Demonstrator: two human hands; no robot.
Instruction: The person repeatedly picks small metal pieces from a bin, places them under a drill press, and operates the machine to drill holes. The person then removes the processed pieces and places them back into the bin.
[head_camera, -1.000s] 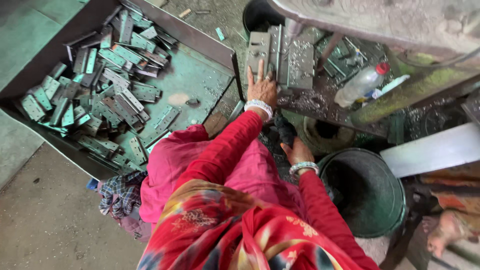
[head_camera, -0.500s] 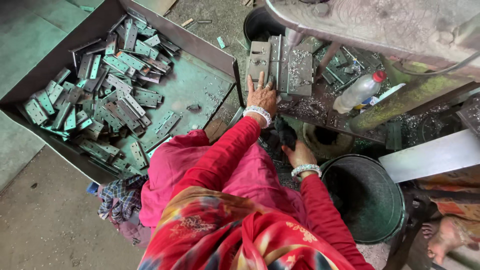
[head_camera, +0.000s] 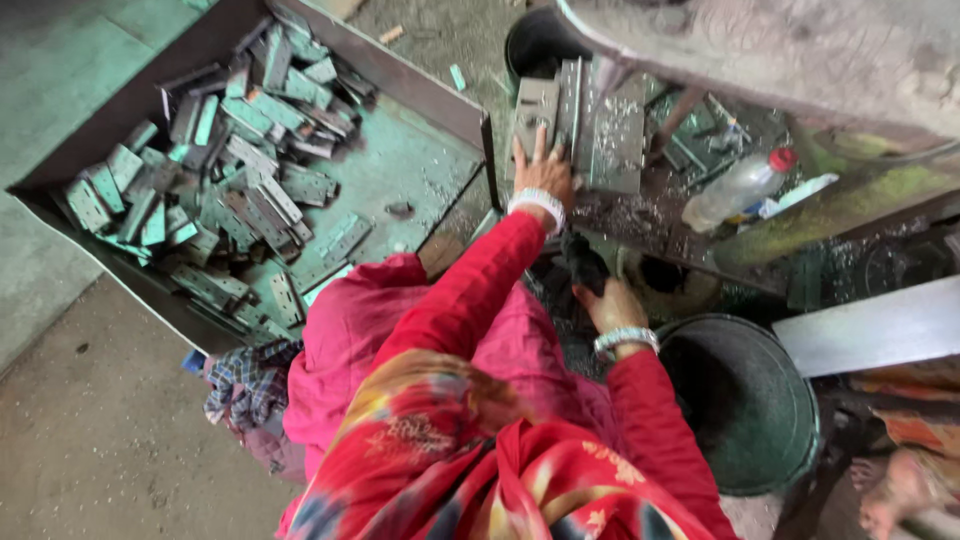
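My left hand (head_camera: 543, 172) lies flat with fingers spread on a grey metal plate (head_camera: 536, 110), on the bed of a press machine (head_camera: 640, 205). A taller grey metal block (head_camera: 612, 130) stands right beside it. My right hand (head_camera: 612, 303) is lower and nearer to me, closed around a black handle (head_camera: 584, 262) under the machine's edge. Both arms wear red sleeves and pale bangles.
A large metal tray (head_camera: 420, 160) on the left holds a heap of several green-grey hinge plates (head_camera: 220, 190). A plastic bottle (head_camera: 735, 188) lies on the machine bed. A dark round bucket (head_camera: 750, 400) stands at the right, and a checked cloth (head_camera: 245, 385) lies on the floor.
The view has shifted slightly. My left hand stays on the plate and my right hand stays on the black handle.
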